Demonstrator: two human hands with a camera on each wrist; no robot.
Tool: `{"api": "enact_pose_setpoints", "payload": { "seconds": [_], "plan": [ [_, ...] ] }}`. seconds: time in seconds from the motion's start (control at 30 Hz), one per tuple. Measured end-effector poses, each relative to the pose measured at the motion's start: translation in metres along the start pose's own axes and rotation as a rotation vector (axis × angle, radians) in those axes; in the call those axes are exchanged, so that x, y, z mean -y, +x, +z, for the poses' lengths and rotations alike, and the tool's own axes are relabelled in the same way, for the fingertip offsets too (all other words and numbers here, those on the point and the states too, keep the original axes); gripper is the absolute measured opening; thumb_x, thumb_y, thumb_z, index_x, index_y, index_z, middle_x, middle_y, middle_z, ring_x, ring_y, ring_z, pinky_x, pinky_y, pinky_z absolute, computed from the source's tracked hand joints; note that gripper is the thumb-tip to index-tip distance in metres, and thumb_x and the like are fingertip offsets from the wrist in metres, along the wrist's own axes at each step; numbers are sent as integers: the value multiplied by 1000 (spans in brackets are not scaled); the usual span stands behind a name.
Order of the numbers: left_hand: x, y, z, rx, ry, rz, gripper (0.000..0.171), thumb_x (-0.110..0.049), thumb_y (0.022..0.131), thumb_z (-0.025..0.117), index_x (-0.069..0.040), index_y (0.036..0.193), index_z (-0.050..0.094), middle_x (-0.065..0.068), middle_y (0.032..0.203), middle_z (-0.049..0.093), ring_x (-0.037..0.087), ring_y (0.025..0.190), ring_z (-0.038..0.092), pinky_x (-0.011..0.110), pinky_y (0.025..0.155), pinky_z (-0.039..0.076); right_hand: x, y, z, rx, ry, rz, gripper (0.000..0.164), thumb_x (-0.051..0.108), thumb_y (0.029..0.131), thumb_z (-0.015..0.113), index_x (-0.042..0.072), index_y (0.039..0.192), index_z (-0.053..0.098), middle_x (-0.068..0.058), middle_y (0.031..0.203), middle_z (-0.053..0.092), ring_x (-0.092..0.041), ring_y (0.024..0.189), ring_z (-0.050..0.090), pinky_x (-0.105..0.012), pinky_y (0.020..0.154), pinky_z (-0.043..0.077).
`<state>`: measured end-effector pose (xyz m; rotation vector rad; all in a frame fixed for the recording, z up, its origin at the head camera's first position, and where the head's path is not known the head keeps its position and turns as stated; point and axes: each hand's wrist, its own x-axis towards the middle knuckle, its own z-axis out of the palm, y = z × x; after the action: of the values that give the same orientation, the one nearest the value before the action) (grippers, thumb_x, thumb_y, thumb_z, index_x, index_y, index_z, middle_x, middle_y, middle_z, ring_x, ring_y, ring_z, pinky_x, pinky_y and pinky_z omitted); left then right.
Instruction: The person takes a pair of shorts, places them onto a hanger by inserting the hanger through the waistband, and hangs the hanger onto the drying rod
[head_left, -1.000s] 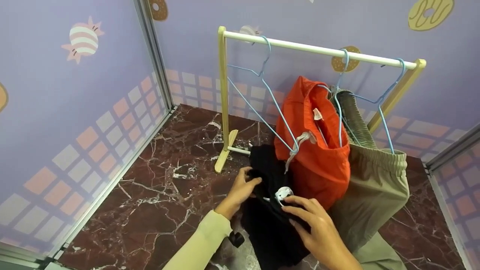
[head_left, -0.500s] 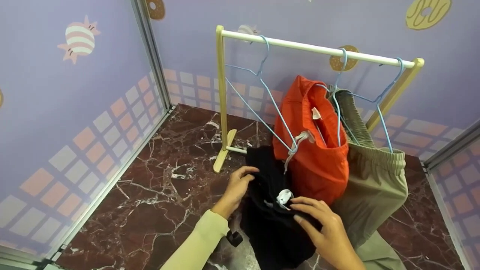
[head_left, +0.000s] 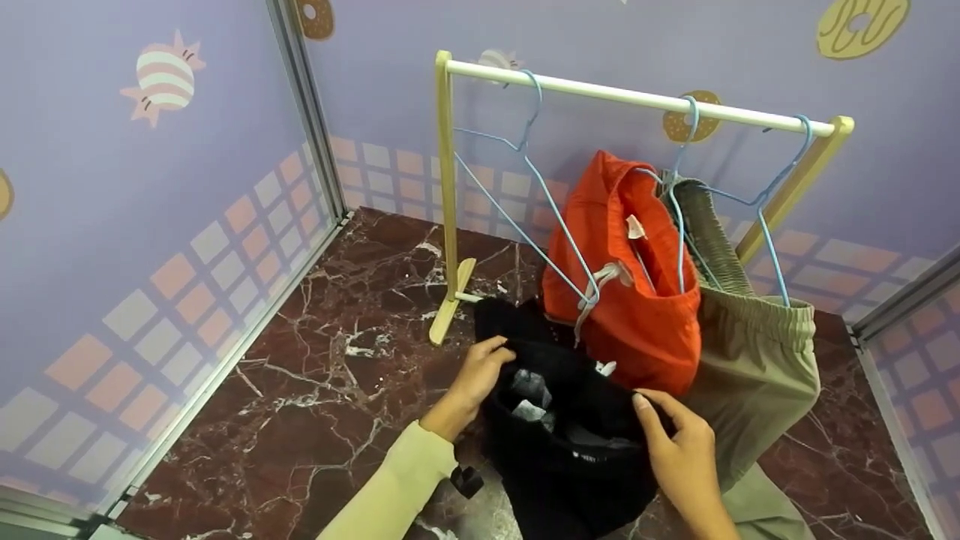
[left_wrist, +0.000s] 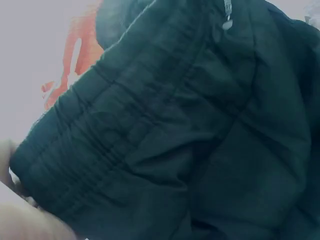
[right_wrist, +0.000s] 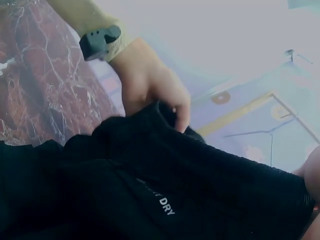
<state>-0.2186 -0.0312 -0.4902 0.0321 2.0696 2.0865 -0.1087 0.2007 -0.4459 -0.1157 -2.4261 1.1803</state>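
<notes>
Both hands hold black elastic-waist pants [head_left: 570,487] by the waistband, stretched between them in front of the rack. My left hand [head_left: 474,379] pinches the left end of the band, thumb and fingers over its edge. At the opposite end, my right hand [head_left: 684,457] grips the band between thumb and fingers. The waist opening faces up, and a pale label [head_left: 529,410] shows inside it. White lettering [right_wrist: 166,206] ending in "DRY" marks the cloth in the right wrist view. Gathered folds of the waistband [left_wrist: 95,135] fill much of the left wrist view.
A small rack [head_left: 615,94] with wooden posts stands behind the pants. From it hang a bare blue hanger [head_left: 551,206], orange shorts [head_left: 630,330] and khaki pants [head_left: 750,367] on hangers. Patterned walls [head_left: 225,97] enclose the dark red marble-look floor [head_left: 300,390].
The right hand has moved right and spread the waistband, turning the opening up into view. The white drawstring bundle has gone mostly behind the cloth. The left hand stays nearly in place.
</notes>
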Motion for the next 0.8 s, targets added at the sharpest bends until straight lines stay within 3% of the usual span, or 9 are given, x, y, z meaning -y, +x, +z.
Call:
{"api": "enact_pose_setpoints", "payload": {
  "seconds": [0.1, 0.2, 0.33, 0.47, 0.53, 0.63, 0.73, 0.8],
  "plan": [
    [-3, -3, -1, 34, 28, 50, 23, -16, 85, 56, 3, 97, 61, 6, 94, 60, 18, 94, 51, 30, 86, 38, -4, 2, 2, 3, -17, 22, 10, 22, 88, 61, 22, 90, 70, 5, 92, 70, 8, 86, 57, -6, 77, 38],
    [-7, -7, -2, 77, 51, 91, 17, -20, 86, 60, -3, 83, 61, -6, 76, 53, 10, 76, 47, 24, 75, 38, -7, 3, 4, 16, -29, 42, 12, 23, 89, 60, 19, 93, 70, 3, 95, 70, 8, 89, 55, -6, 79, 36],
    [-12, -12, -3, 112, 90, 123, 28, -27, 87, 60, -9, 67, 53, -8, 59, 38, 8, 58, 36, 23, 61, 34, -11, 3, 8, 50, -30, 59, 14, 22, 89, 58, 16, 96, 69, 2, 99, 69, 5, 93, 56, -5, 81, 36],
    [-15, -17, -3, 103, 141, 160, 42, -36, 87, 60, -14, 57, 39, -6, 51, 25, 9, 47, 24, 23, 52, 27, -14, 4, 11, 81, -35, 60, 14, 22, 90, 58, 16, 97, 69, 3, 100, 69, -1, 94, 57, -6, 80, 36],
    [-16, -19, -3, 76, 197, 205, 43, -37, 87, 60, -14, 57, 40, -6, 50, 27, 9, 47, 26, 23, 51, 28, -15, 4, 13, 100, -36, 59, 15, 22, 90, 57, 17, 98, 68, 3, 101, 68, -4, 95, 58, -6, 80, 36],
    [-19, -23, -1, -1, 347, 303, 32, -36, 87, 59, -15, 64, 55, -7, 57, 47, 8, 56, 45, 23, 58, 39, -18, 4, 16, 141, -36, 57, 16, 23, 90, 57, 16, 100, 68, 2, 103, 68, -9, 98, 59, -7, 80, 36],
    [-20, -26, 2, -103, 504, 388, 18, -33, 87, 59, -18, 85, 68, -6, 82, 67, 9, 80, 61, 27, 75, 48, -20, 4, 19, 176, -36, 58, 16, 22, 90, 57, 16, 102, 67, 0, 104, 67, -11, 99, 59, -13, 82, 39],
    [-22, -29, 3, -151, 557, 414, 19, -32, 87, 60, -19, 96, 70, -4, 96, 69, 11, 93, 64, 30, 82, 49, -20, 4, 21, 200, -37, 62, 17, 21, 90, 58, 15, 103, 66, -1, 104, 67, -11, 97, 59, -18, 82, 41]
  ]
}}
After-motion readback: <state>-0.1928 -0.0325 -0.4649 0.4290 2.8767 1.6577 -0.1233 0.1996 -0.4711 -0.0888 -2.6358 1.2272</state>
